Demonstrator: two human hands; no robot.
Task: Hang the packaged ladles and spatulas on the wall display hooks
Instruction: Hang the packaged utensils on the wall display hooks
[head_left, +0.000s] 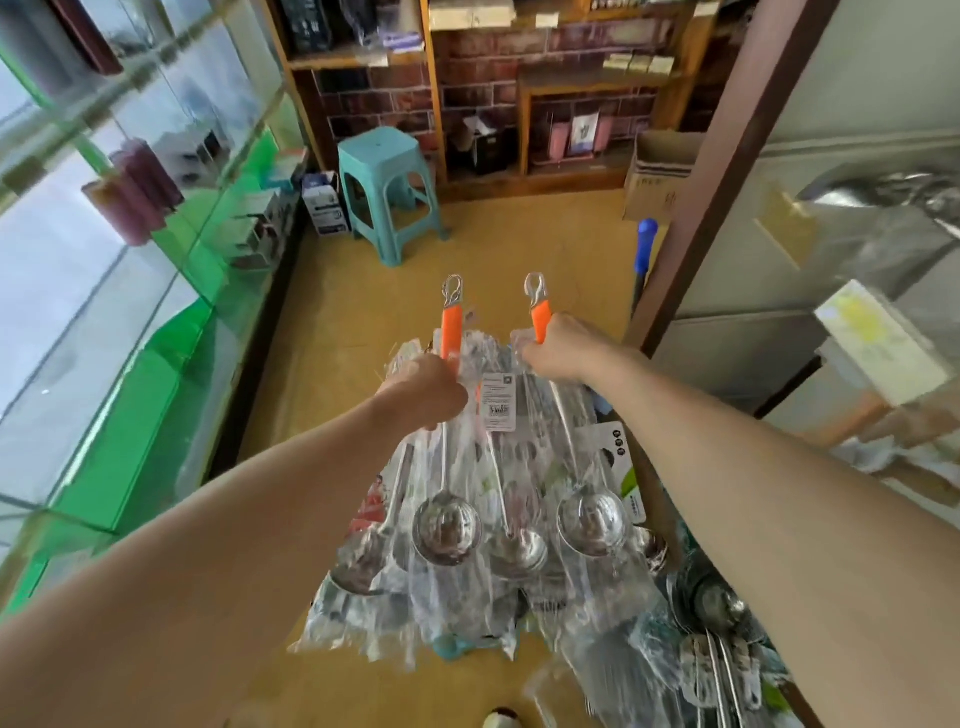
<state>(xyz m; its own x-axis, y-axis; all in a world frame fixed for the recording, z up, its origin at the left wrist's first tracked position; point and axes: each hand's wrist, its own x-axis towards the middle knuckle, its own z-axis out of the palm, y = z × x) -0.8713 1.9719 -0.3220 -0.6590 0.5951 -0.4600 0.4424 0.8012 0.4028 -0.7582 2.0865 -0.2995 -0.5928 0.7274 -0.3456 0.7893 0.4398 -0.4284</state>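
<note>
While both arms reach forward above the yellow floor, each hand is clenched on a bundle of packaged ladles held in the air. The left hand grips the left ladle through its clear wrapping at the near end of the orange handle. The right hand grips the right ladle in the same way. On both, the metal hanging loops point away from the camera and the steel bowls lie nearer the person. More wrapped ladles hang under and between the two, with a white label card between the hands. Other wrapped utensils lie at lower right, blurred. A teal stool stands on the floor ahead, before wooden shelving. A glass display case runs along the left.
</note>
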